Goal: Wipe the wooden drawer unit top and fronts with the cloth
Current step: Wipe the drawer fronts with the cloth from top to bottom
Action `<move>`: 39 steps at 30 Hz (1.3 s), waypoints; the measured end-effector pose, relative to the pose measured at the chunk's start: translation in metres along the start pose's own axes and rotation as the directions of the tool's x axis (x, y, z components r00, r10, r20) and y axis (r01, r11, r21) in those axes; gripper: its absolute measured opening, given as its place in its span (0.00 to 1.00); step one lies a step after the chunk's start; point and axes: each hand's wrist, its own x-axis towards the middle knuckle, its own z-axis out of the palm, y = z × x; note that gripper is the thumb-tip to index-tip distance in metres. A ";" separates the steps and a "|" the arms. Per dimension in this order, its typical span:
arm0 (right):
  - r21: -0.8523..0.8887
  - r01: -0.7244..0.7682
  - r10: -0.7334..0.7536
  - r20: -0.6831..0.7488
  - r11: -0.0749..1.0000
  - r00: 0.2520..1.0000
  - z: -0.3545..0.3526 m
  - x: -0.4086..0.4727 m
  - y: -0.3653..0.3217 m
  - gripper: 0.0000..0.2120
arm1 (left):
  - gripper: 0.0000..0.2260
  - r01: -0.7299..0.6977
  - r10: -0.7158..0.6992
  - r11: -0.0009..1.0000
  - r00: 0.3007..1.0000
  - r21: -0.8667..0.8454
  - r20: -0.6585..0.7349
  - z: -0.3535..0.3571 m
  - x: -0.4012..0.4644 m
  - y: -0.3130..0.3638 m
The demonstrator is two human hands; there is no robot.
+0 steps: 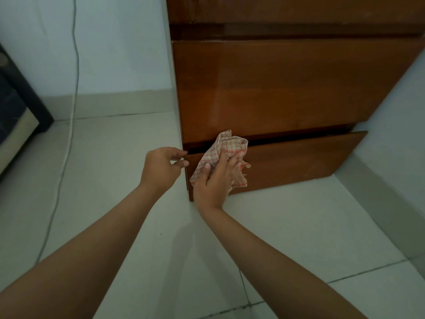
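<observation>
**Wood front runs rightward from the cloth**

Brown glossy wooden drawer unit [276, 88] fills the upper right, standing on the pale tiled floor [299, 238] against a white wall [115, 42]. Its lowest drawer [299, 157] sits pulled out a little, a dark gap showing above its top edge. That drawer front has its long axis running left to right, and nearly all of its unwiped-looking length lies to the right of the hands, so the coming stroke, as I judge it, sweeps rightward along it.

At the drawer's left end, the right hand [213, 180] presses the red-and-cream checked cloth [225, 148] flat against the front, fingers fairly straight and spread over the fabric, thumb on its near side; the cloth's upper fold pokes up over the drawer's top edge. Just beside it, the left hand [161, 166] pinches the drawer's left corner with curled fingers, seemingly steadying it.

Nothing blocks the path rightward. Well apart on the left, a thin white cable [76, 65] hangs down the wall, and a dark piece of furniture [18, 100] stands at the frame edge.
</observation>
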 end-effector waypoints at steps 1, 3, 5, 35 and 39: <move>0.001 -0.002 0.002 0.008 1.000 1.000 0.002 -0.002 -0.001 0.27 | 0.11 -0.003 0.003 1.000 1.000 -0.005 0.004 -0.001 0.001 0.000; 0.003 0.003 -0.003 0.024 1.000 1.000 0.007 -0.006 -0.003 0.27 | 0.11 -0.007 0.007 1.000 1.000 -0.011 0.008 -0.004 0.002 0.000; -0.001 0.027 -0.027 0.028 1.000 0.999 0.011 -0.010 -0.003 0.26 | 0.11 -0.012 0.012 1.000 1.000 -0.007 0.015 -0.005 0.003 -0.001; -0.089 -0.159 0.180 0.354 0.983 0.917 0.026 -0.037 0.055 0.36 | 0.11 -0.002 0.002 1.000 1.000 -0.016 0.009 0.001 -0.001 -0.007; 0.071 -0.421 0.389 0.271 0.904 0.881 0.026 -0.019 0.041 0.35 | 0.11 -0.023 0.023 1.000 1.000 -0.017 -0.002 0.001 -0.002 -0.007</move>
